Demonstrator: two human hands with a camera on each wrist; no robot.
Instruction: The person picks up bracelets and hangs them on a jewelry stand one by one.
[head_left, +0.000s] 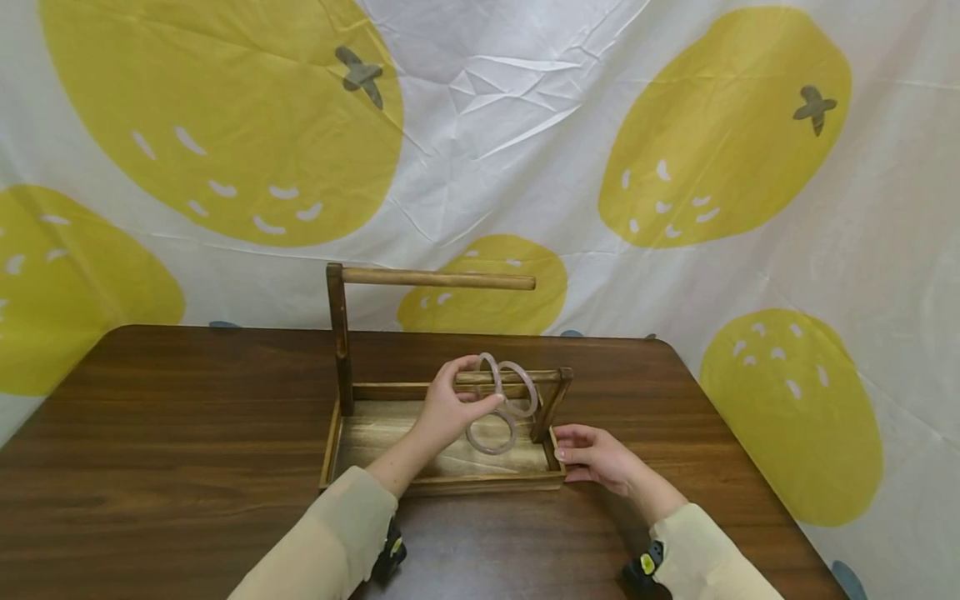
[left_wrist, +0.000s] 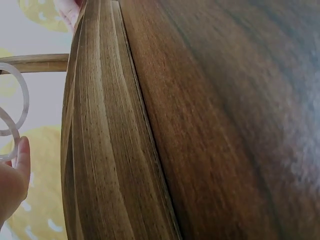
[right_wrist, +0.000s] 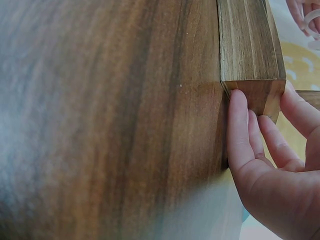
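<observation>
A wooden bangle stand (head_left: 487, 483) has a shallow tray base, a tall post with a high bar (head_left: 442, 278) at the left, and a shorter post with a low bar (head_left: 551, 377) at the right. My left hand (head_left: 446, 408) pinches pale translucent bangles (head_left: 533, 393) between thumb and fingers, over the low bar. Three rings show there, and the lowest bangle (head_left: 491, 452) hangs in front of the tray floor. My right hand (head_left: 600, 458) holds the tray's right end; in the right wrist view its thumb (right_wrist: 300, 110) lies at the upper edge, fingers against the end face.
The stand sits on a dark brown wooden table (head_left: 187, 450). Behind it hangs a white cloth (head_left: 510, 167) printed with large yellow fruit. The high bar reaches out over the tray from the left post.
</observation>
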